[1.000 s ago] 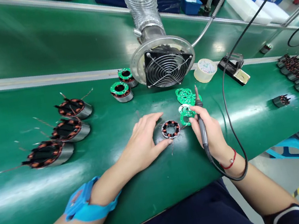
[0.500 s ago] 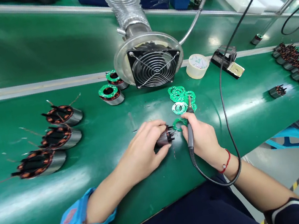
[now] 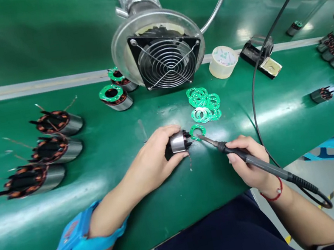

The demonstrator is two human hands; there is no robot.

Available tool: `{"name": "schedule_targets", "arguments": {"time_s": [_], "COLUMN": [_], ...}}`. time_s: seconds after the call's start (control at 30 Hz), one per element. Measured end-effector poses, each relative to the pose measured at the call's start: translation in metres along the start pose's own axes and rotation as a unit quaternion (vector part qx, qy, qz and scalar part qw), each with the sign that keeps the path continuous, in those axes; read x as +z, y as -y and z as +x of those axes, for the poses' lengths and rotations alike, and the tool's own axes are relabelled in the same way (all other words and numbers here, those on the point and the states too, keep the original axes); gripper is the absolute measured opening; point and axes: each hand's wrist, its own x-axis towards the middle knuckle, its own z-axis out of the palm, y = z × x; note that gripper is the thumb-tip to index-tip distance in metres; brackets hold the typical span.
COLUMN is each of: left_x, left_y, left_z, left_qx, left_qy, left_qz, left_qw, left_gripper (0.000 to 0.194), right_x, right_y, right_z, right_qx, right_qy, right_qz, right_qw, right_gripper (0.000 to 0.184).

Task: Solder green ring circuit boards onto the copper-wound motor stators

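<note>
head view: the left hand (image 3: 152, 160) grips a small stator (image 3: 178, 142), fingers curled around its metal body, holding it on its side just above the green worktop (image 3: 133, 191). the right hand (image 3: 248, 162) is closed around a soldering iron (image 3: 243, 156), whose tip points left and touches a green ring board (image 3: 197, 131) that sits right beside the stator's end. a heap of more ring boards (image 3: 205, 104) lies just behind. farther back stands a fume fan (image 3: 165, 58) with a round guard, and a tape roll (image 3: 223, 62) to its right. two stators with green tops (image 3: 116, 97) sit left of the fan. three larger wound stators (image 3: 51, 150) lie in a row at far left. a blue strap (image 3: 77, 238) wraps the left wrist.
</note>
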Motion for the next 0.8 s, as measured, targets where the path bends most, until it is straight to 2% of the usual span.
{"name": "schedule_targets", "arguments": {"time_s": [0.27, 0.8], "left_x": [-0.0034, -0.0021], "left_y": [-0.0015, 0.0008], "left_z": [0.0055, 0.0054], "left_qx": [0.056, 0.136], "left_qy": [-0.001, -0.001], "left_qz": [0.004, 0.058], "left_qw": [0.998, 0.989], "left_gripper": [0.042, 0.043], "right_x": [0.0023, -0.0002], "right_y": [-0.0021, -0.0006], "right_z": [0.0005, 0.0023], "right_qx": [0.056, 0.035], "right_qy": [0.02, -0.005], "right_qz": [0.02, 0.02], "right_qw": [0.998, 0.999], "right_gripper": [0.01, 0.013]}}
